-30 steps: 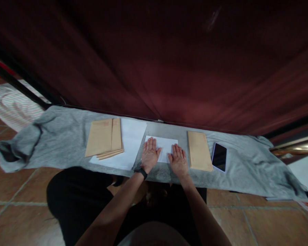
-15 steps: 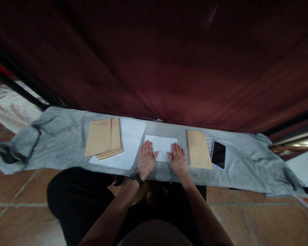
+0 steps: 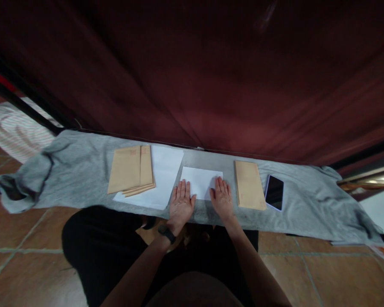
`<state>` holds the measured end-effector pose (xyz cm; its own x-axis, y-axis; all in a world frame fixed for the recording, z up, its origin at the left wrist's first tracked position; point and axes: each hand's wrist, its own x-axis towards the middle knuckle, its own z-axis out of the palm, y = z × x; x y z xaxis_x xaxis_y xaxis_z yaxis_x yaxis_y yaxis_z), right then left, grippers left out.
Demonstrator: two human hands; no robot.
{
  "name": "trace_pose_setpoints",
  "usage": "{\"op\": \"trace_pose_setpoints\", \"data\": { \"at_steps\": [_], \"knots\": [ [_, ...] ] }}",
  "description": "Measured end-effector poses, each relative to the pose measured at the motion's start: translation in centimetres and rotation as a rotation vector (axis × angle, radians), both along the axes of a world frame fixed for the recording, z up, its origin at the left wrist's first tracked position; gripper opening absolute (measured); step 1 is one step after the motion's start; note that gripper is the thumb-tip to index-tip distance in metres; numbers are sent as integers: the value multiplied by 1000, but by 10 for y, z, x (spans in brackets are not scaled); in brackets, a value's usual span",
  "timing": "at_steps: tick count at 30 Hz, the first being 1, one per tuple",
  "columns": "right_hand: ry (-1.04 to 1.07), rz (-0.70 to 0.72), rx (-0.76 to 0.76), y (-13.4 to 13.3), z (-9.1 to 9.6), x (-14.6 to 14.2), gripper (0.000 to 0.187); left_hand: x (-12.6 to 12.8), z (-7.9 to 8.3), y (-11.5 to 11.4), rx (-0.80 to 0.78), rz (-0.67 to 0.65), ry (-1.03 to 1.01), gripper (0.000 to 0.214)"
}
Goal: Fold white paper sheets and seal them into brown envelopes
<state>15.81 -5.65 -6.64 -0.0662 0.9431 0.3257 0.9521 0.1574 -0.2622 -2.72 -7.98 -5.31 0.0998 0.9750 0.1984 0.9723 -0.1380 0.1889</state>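
Observation:
A folded white sheet (image 3: 201, 179) lies on the grey cloth (image 3: 83, 170) in front of me. My left hand (image 3: 180, 205) rests flat at its near left corner, fingers stretched out, a black band on the wrist. My right hand (image 3: 222, 199) lies flat on its near right edge, fingers together and extended. Neither hand grips anything.
Left of the sheet a stack of brown envelopes (image 3: 130, 169) sits on larger white paper (image 3: 161, 177). To the right lie a single brown envelope (image 3: 249, 185) and a dark phone (image 3: 274, 192). A dark red curtain (image 3: 211, 76) hangs behind. Tiled floor (image 3: 323, 273) lies below.
My left hand has slid back toward me, off most of the white sheet. The right hand has drawn back slightly. The sheet shows more of its surface.

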Motion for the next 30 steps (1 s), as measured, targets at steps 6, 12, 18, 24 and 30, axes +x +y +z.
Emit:
{"op": "trace_pose_setpoints", "data": {
  "at_steps": [6, 12, 18, 24, 30],
  "knots": [
    [47, 219, -72, -8, 6, -35, 50, -1, 1, 0, 11, -11, -7, 61],
    [17, 180, -64, -17, 2, -31, 50, -1, 0, 0, -8, -15, -19, 61],
    [-16, 88, -31, -23, -5, -6, 55, 0, -3, 1, 7, -8, -63, 61],
    [-17, 34, -3, -31, -11, 12, 59, -1, -1, 1, 6, -10, -98, 61],
    [-10, 19, 16, -34, -10, 13, 58, 6, 4, -3, 35, -97, -121, 57]
  ]
}}
